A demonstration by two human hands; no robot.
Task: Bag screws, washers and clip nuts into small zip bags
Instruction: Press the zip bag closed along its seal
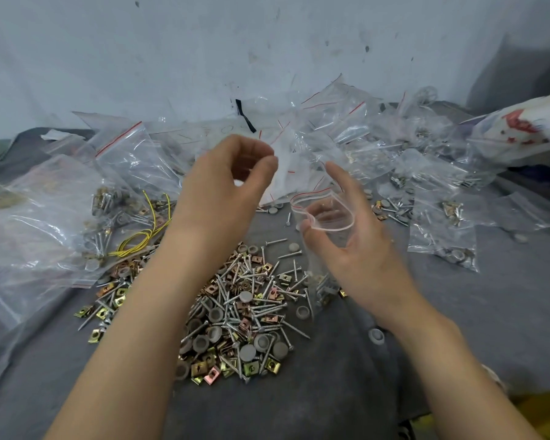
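Currently you are filling one bag. Your right hand (359,249) is holding a small clear zip bag with a red-lined mouth (323,217), with the thumb at the near lip and the fingers (340,182) behind the far one, so the mouth is gaping open. The bag's bottom is hanging low and is already carrying a few screws.

Your left hand (226,188) is hovering at the bag's 9 o'clock, level with the mouth. Its fingers are curled and the thumb is meeting the index tip; whether they are pinching a part, I cannot tell.

A loose heap of silver screws, grey round washers and brass-coloured square clip nuts (235,312) is lying on the grey cloth tabletop (458,312) at 6 o'clock from your hands. Filled clear bags of parts (442,246) are lying from 9 round to 3 o'clock.

By my reckoning the bag is only part filled. The next move is calling for dropping whatever the left fingers have cleanly through the mouth, or reaching down to the heap for more.
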